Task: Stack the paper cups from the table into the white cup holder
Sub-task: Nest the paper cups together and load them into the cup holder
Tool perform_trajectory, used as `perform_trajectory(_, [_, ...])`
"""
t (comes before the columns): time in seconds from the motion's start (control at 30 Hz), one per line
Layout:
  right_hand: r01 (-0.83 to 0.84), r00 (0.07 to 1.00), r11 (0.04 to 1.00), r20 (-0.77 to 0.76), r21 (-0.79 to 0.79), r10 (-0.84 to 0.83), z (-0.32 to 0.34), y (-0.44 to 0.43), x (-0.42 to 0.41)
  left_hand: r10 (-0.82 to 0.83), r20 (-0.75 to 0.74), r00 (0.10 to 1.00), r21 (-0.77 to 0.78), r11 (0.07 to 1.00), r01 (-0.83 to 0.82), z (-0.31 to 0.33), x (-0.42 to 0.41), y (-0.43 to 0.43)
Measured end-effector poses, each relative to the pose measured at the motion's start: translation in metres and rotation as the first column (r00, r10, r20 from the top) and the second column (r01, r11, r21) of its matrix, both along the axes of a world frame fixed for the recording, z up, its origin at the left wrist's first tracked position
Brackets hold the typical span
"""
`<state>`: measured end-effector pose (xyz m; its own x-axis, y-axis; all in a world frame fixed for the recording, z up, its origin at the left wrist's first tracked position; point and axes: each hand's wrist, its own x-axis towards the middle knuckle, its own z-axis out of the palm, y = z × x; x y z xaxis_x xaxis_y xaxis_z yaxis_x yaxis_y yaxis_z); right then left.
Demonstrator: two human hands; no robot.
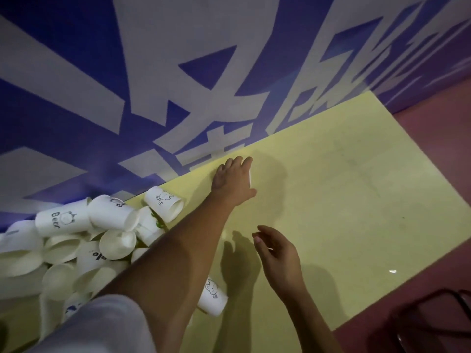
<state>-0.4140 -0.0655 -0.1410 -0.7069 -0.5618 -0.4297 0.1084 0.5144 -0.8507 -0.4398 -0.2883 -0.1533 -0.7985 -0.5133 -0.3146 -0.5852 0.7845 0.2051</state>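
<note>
Head view: paper cups [61, 220] lie heaped at the left edge of the table [344, 200], with one cup [212, 298] on its side, near, beneath the outstretched left forearm. The left hand [233, 179] reaches far, fingers and thumb curled round a white sliver [250, 178], mostly hidden. The right hand [277, 253] hovers near, loosely curled, empty.

1 head camera looks down, tilted, close over the yellow table [344, 200] toward the wall [76, 72].

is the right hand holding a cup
No, the right hand hangs over the yellow table with its fingers loosely curled round nothing.
</note>
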Motion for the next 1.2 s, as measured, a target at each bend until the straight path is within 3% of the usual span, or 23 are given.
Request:
perform_trajectory(0.17, [-0.023,0.999,1.0,0.033,0.015,0.022,-0.01,-0.001,-0.009,0.005,0.006,1.0,-0.021,1.0,-0.004,-0.011,-0.005,-0.006])
perform_trajectory(0.3, [-0.054,0.998,0.998,0.027,0.031,0.053,-0.012,-0.018,-0.012,0.22,-0.211,0.952,0.164,0.968,-0.187,0.02,0.03,-0.001])
perform_trajectory(0.43, [-0.172,0.985,0.984,-0.014,0.041,0.173,-0.008,-0.06,-0.003,0.533,-0.334,0.777,0.445,0.816,-0.368,0.06,0.104,0.008])
perform_trajectory(0.57, [-0.386,0.918,0.92,-0.067,0.059,0.39,-0.006,-0.117,0.019,0.701,-0.47,0.536,0.533,0.71,-0.461,0.087,0.186,0.013])
perform_trajectory(0.7, [-0.473,0.857,0.879,-0.199,0.059,0.475,0.008,-0.168,0.053,0.767,-0.505,0.396,0.502,0.634,-0.588,0.113,0.253,0.016])
perform_trajectory(0.87, [-0.567,0.796,0.822,-0.228,0.044,0.561,0.027,-0.213,0.105,0.749,-0.599,0.283,0.443,0.605,-0.662,0.12,0.323,0.027])
perform_trajectory(1.03, [-0.679,0.624,0.695,-0.314,0.235,0.716,0.029,-0.245,0.138,0.768,-0.602,0.22,0.462,0.56,-0.688,0.118,0.365,0.044])
perform_trajectory(1.2, [-0.582,0.679,0.786,-0.406,0.21,0.611,0.033,-0.232,0.139,0.794,-0.585,0.168,0.517,0.524,-0.677,0.122,0.392,0.06])
